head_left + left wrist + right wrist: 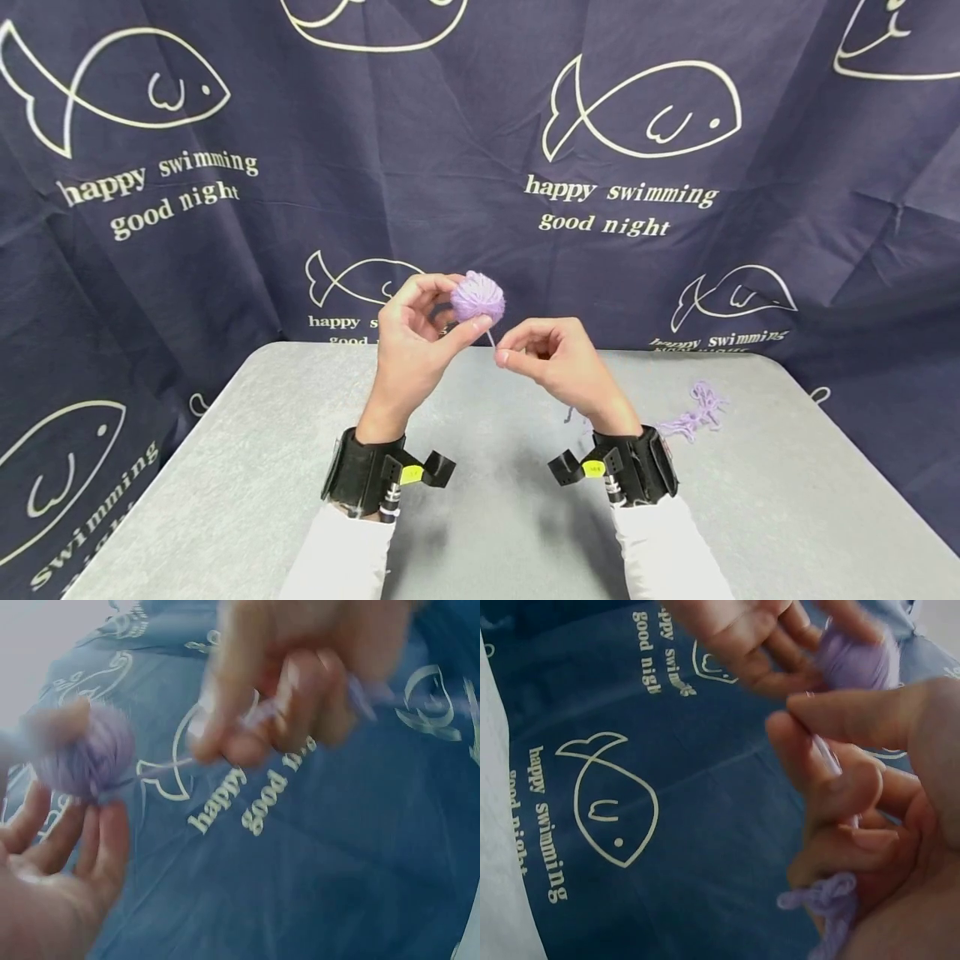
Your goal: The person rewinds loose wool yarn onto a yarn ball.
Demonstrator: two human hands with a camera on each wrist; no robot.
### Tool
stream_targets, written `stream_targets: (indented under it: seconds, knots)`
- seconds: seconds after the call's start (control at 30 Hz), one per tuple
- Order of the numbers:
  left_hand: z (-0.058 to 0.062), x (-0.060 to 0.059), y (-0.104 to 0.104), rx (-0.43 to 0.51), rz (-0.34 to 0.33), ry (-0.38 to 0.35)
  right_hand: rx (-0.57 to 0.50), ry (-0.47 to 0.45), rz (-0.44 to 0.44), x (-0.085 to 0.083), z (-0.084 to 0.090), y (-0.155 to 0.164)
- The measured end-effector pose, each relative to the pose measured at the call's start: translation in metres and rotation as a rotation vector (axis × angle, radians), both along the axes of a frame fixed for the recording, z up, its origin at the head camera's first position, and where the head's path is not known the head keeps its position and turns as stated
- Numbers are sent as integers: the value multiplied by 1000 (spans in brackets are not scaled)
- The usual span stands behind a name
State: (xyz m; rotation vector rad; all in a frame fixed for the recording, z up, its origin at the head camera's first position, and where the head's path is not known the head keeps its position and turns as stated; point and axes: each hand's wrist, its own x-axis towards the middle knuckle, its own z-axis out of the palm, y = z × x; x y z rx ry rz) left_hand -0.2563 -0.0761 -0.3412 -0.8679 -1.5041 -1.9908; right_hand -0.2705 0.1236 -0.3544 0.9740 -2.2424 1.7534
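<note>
A small lilac ball of yarn (478, 298) is up in the air over the far part of the table. My left hand (414, 337) holds it between thumb and fingers. From the ball a short taut strand (491, 337) runs to my right hand (551, 358), which pinches it between thumb and forefinger. In the right wrist view the strand passes on through the curled fingers, and a bunched tail of yarn (829, 900) hangs out below them. The left wrist view is blurred, with the ball (94, 750) at its left.
A loose tangle of lilac yarn (701, 408) lies on the grey table (247, 467), to the right of the right wrist. Behind the table hangs a dark blue curtain (480, 167) with white fish and lettering. Each wrist wears a black strap with a camera mount.
</note>
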Motion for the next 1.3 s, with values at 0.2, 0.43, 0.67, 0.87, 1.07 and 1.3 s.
stream_targets:
  seconds: [0.2,0.43,0.67,0.87,1.07,1.3]
  knots:
    - [-5,-7,-4,-148,186,-22,-33,40,62,6,5,1]
    - [-6,-8,-14,-432,127,-80,-205,45,3,11,12,10]
    - [-8,-6,-18,-723,-74,-115,-435,34,7,7,14,14]
    - [-6,-3,-19,-750,-355,-58,-616,8,-26,0,12,14]
    - [-1,3,-20,-551,-530,-10,-631,-42,-43,-3,11,14]
    - [6,7,-17,-235,-506,70,-511,-72,-69,-5,7,13]
